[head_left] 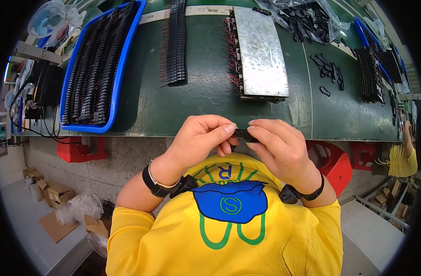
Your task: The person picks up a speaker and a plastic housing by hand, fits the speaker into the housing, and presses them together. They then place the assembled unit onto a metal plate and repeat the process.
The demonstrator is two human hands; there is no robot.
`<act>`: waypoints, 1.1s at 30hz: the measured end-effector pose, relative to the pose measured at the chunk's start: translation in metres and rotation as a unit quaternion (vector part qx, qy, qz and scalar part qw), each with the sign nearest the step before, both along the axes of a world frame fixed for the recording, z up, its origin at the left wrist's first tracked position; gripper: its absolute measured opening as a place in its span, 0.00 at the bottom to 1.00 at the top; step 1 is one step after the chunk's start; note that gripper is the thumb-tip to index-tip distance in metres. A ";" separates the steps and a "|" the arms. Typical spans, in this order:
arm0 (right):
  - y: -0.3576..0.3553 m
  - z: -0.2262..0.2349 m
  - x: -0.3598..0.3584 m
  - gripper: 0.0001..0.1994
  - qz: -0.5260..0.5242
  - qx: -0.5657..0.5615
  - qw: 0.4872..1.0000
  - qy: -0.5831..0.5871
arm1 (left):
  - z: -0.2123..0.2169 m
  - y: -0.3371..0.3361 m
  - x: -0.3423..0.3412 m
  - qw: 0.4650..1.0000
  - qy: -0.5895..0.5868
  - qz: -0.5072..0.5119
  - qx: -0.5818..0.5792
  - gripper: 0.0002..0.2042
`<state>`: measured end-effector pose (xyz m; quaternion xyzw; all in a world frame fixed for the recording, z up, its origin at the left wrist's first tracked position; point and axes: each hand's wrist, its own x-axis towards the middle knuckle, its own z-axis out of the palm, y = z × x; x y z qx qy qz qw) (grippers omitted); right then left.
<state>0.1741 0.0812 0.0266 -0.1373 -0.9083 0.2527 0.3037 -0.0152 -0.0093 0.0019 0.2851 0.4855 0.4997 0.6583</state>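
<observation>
A small black plastic part [241, 134] is pinched between both my hands at the table's front edge, mostly hidden by the fingers. My left hand [202, 136] grips its left end with thumb and forefinger. From the other side my right hand [280, 141] closes on its right end. Beyond my hands lies a metal plate [262, 53], with black parts and red wires sticking out along its left side. To its left runs a long row of black parts with red wires [176, 50].
A blue tray [114, 108] full of rows of black parts stands at the left. Loose black frames [329, 69] and an open plastic bag of black pieces [307, 20] lie back right. Red stools [337, 165] sit under the table edge. Another person [403, 156] is at far right.
</observation>
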 end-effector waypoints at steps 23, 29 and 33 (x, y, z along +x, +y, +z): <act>-0.003 -0.008 0.005 0.15 -0.001 -0.037 0.999 0.000 | 0.000 -0.003 0.004 1.000 0.012 -0.009 0.007 0.09; -0.003 -0.009 0.005 0.16 0.003 -0.040 0.999 0.002 | 0.000 -0.004 0.004 1.000 0.018 -0.009 0.008 0.09; -0.004 -0.009 0.005 0.16 0.002 -0.032 0.999 0.000 | 0.001 -0.004 0.005 1.000 0.014 -0.005 0.002 0.09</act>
